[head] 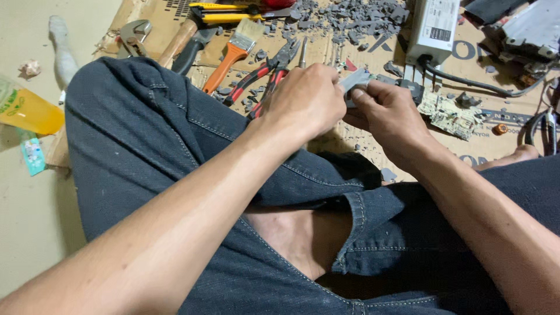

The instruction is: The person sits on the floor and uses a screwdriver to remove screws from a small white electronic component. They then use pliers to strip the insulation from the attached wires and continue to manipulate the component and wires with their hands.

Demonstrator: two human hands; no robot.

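Observation:
My left hand (306, 99) and my right hand (385, 114) meet above my knees, both pinching a small grey piece (356, 80) between their fingertips. Most of that piece is hidden by my fingers. Just behind the hands lie red-and-black pliers (262, 76) and a thin metal rod (303, 52) on flattened cardboard (373, 146). I sit cross-legged in dark denim shorts.
An orange-handled paintbrush (233, 49), a wooden-handled hammer (175, 41), a wrench (134, 35), yellow cutters (227, 11) and grey rubble (344, 17) lie on the cardboard. A white power box (433, 26) with a black cable, a circuit board (449, 114) and a yellow bottle (26, 108) surround me.

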